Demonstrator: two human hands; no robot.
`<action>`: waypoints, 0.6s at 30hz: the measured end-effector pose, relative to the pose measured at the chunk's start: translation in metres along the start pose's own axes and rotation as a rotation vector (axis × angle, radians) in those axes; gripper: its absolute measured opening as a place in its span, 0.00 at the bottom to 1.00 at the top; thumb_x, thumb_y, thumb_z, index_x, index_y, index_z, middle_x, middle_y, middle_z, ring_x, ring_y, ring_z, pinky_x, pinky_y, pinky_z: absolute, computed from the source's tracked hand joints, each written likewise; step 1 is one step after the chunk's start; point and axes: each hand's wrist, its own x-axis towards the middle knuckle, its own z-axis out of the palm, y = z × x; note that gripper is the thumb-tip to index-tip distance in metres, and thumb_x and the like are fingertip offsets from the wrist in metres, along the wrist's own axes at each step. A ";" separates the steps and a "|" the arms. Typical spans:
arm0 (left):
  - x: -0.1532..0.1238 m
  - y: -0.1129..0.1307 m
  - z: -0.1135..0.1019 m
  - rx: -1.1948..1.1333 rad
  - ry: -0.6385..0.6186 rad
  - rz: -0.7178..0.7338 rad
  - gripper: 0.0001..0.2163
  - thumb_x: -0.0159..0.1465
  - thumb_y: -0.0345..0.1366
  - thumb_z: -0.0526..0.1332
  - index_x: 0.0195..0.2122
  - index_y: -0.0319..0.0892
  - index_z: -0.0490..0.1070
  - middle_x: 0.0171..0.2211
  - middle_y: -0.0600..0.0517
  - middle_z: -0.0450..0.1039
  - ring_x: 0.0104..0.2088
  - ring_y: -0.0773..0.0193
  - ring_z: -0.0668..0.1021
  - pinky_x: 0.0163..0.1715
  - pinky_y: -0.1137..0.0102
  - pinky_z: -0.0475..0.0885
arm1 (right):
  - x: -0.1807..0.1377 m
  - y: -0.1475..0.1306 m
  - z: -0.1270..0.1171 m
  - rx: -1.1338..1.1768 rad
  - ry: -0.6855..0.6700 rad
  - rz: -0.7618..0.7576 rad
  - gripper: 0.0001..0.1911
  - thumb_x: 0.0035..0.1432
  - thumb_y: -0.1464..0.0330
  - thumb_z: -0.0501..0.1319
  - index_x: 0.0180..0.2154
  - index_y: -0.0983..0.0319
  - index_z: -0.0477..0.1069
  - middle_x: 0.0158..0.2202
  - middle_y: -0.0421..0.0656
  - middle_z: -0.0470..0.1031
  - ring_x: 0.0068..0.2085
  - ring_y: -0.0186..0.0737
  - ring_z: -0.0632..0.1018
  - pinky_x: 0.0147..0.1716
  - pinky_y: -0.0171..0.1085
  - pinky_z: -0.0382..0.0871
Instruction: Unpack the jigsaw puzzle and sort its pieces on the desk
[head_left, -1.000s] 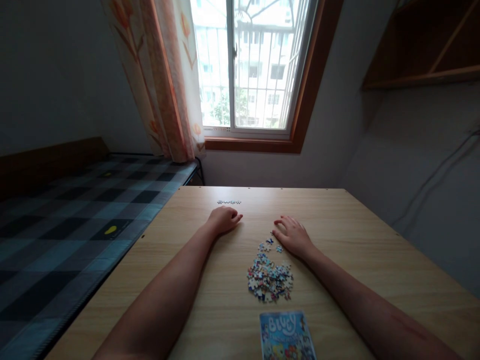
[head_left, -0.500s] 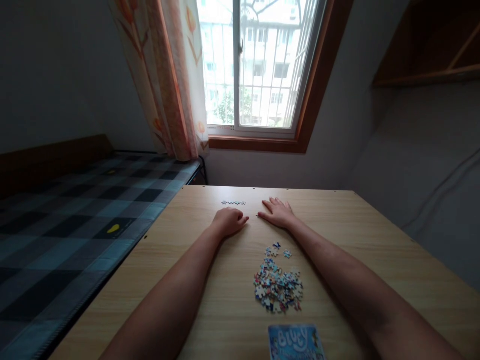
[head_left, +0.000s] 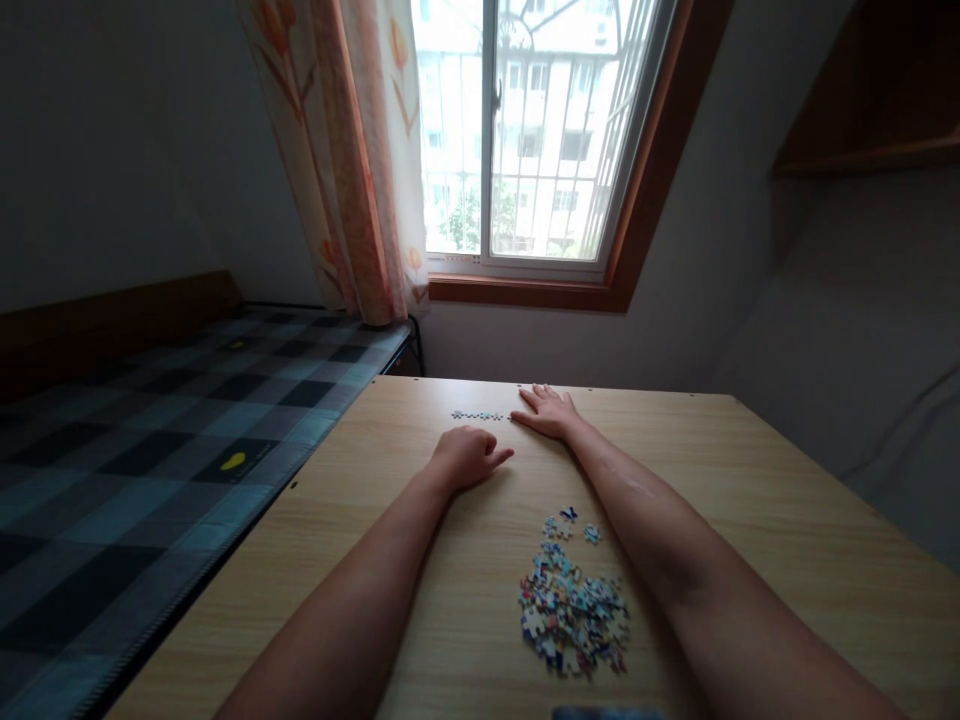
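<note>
Wood-grain desk under both hands, which lie apart. Left hand: loosely curled, resting on the desk; I cannot tell whether anything sits inside it. Right hand: flat, fingers spread, empty, fingertips just beside a short row of joined puzzle pieces near the far edge. Between my forearms: a few stray pieces, then a heap of loose pieces. Left of the desk: bed, checked cover. Beyond: curtain, window.
</note>
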 end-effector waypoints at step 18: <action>-0.001 0.002 -0.001 -0.014 -0.002 -0.024 0.23 0.64 0.56 0.54 0.24 0.45 0.76 0.27 0.48 0.78 0.31 0.58 0.77 0.29 0.67 0.63 | 0.006 0.001 0.004 -0.032 0.017 -0.093 0.38 0.65 0.42 0.39 0.70 0.49 0.46 0.73 0.46 0.41 0.72 0.52 0.42 0.65 0.60 0.34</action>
